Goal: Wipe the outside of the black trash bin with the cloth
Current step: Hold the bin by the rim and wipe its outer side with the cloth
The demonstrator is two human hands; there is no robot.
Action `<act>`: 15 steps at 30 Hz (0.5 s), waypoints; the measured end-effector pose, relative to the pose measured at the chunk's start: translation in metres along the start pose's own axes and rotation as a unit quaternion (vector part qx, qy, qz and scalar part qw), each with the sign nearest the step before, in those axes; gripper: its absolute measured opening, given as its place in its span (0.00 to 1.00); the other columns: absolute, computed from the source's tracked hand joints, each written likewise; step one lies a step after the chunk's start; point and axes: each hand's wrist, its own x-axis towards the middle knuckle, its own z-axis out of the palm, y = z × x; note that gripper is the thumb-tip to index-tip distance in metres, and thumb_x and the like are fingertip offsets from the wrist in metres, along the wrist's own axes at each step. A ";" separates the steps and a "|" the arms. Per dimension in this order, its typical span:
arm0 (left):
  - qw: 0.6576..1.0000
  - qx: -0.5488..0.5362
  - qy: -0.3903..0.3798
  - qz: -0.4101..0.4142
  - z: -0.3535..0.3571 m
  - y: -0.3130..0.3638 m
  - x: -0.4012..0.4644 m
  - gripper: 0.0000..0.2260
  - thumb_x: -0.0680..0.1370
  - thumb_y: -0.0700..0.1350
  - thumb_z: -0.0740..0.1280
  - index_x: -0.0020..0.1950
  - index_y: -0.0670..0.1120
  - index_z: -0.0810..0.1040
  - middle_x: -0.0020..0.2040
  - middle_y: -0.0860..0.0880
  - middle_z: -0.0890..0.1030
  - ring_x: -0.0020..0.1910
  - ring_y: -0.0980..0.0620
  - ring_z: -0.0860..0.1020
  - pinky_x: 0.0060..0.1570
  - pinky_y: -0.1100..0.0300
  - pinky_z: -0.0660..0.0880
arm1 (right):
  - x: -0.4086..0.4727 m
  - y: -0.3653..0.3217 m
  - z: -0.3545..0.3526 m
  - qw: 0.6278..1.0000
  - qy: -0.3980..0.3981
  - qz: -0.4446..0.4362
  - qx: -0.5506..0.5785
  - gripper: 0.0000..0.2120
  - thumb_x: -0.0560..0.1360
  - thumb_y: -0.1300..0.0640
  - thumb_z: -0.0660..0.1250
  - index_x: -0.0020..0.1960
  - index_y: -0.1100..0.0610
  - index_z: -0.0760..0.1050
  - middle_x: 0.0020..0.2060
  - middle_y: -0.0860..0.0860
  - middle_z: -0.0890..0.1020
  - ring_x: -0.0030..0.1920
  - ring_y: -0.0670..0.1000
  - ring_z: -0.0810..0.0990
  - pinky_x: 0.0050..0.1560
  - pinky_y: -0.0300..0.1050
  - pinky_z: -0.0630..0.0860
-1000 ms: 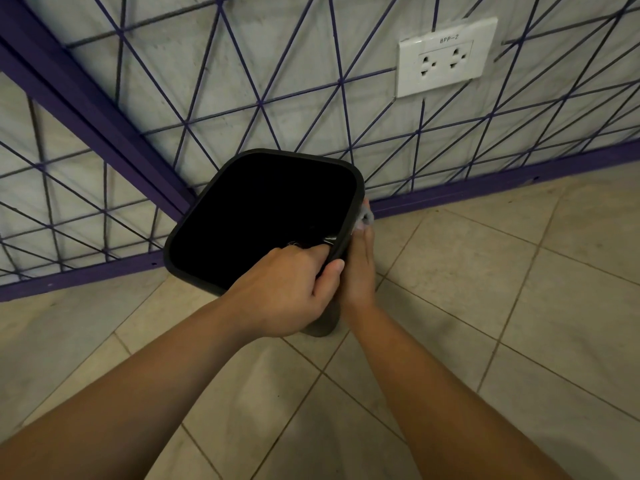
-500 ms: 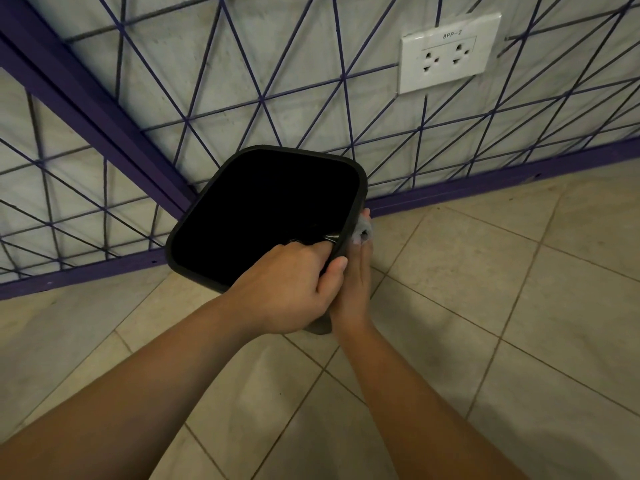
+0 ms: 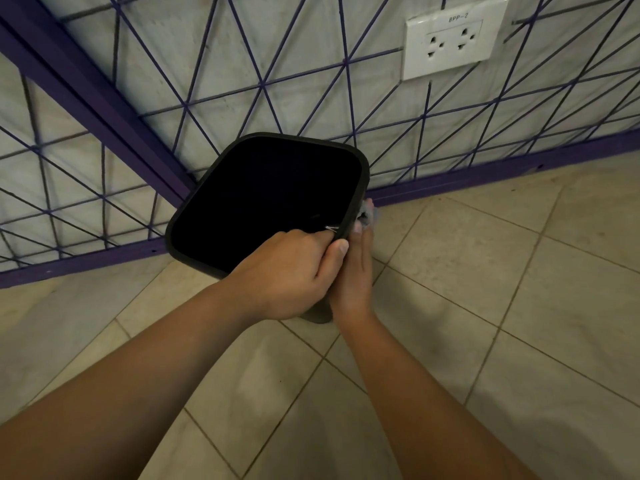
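Observation:
The black trash bin (image 3: 221, 168) stands on the tiled floor in the wall corner, its dark opening facing up at me. My left hand (image 3: 287, 275) grips the bin's near right rim, fingers over the edge and thumb outside. My right hand (image 3: 355, 271) lies against the bin's right outer side and holds a small pale cloth (image 3: 367, 216), which shows just past my fingertips. Most of the cloth and the bin's side wall are hidden behind my hands.
Grey walls with purple lattice lines and a purple baseboard (image 3: 485, 171) meet behind the bin. A white double socket (image 3: 453, 43) sits on the right wall. Beige floor tiles (image 3: 485, 289) spread to the right and toward me.
My right hand with the cloth has slid slightly up and down along the bin's right side. The left hand keeps its grip on the rim.

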 end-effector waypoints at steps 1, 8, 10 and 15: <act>1.000 0.000 0.000 -0.001 0.000 0.000 0.000 0.15 0.85 0.53 0.52 0.40 0.55 0.68 0.33 0.52 0.77 0.32 0.55 0.76 0.35 0.58 0.69 | -0.002 0.001 -0.001 1.000 -0.008 0.005 0.028 0.24 0.88 0.55 0.47 0.83 0.56 0.52 0.82 0.54 0.60 0.81 0.49 0.61 0.78 0.37 0.65; 1.000 -0.021 0.004 -0.002 0.000 -0.001 -0.001 0.16 0.85 0.54 0.52 0.39 0.57 0.68 0.31 0.55 0.75 0.31 0.58 0.75 0.33 0.61 0.66 | 0.009 -0.001 -0.005 0.999 -0.015 -0.011 -0.040 0.28 0.85 0.45 0.50 0.84 0.52 0.54 0.83 0.49 0.58 0.82 0.45 0.58 0.80 0.37 0.62; 1.000 -0.016 0.001 0.000 0.000 -0.003 -0.001 0.16 0.85 0.54 0.52 0.40 0.55 0.70 0.32 0.54 0.76 0.32 0.57 0.75 0.34 0.58 0.68 | 0.002 0.005 -0.007 0.999 -0.018 -0.030 -0.018 0.27 0.87 0.50 0.48 0.84 0.56 0.51 0.82 0.49 0.58 0.78 0.37 0.63 0.76 0.31 0.64; 1.000 -0.010 0.005 -0.003 0.001 -0.004 -0.001 0.17 0.83 0.57 0.52 0.37 0.55 0.67 0.29 0.54 0.72 0.28 0.57 0.72 0.31 0.59 0.63 | 0.024 0.010 -0.018 0.999 -0.010 0.049 -0.017 0.25 0.87 0.48 0.51 0.75 0.66 0.65 0.70 0.67 0.73 0.67 0.55 0.75 0.65 0.45 0.74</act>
